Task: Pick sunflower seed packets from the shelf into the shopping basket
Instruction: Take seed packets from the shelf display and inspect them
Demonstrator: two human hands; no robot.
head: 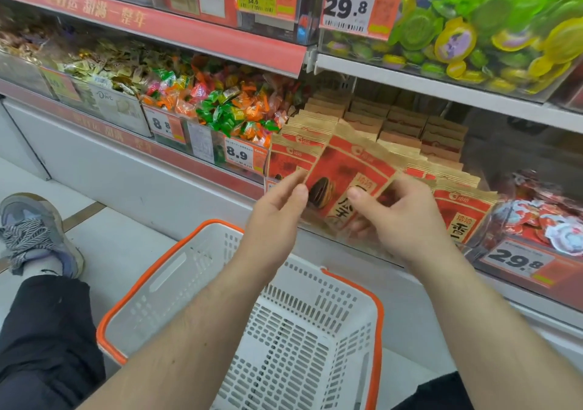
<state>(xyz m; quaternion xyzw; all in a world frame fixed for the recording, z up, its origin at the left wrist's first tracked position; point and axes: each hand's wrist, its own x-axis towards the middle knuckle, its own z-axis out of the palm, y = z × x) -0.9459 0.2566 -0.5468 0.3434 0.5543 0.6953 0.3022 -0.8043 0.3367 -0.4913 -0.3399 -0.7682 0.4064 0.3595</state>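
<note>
Red seed packet (pixel 342 185) pinched by right hand (pixel 394 217); left hand (pixel 277 210) touches edge, fingers straight; basket (pixel 176 270) below.

The right hand (pixel 400 217) covers the lower part of the tilted seed packet (pixel 344 176), so its fingers behind are hidden. The basket (pixel 239 286) runs off the bottom edge. Small print on the price tags (pixel 347 5) is too blurry to read.
</note>
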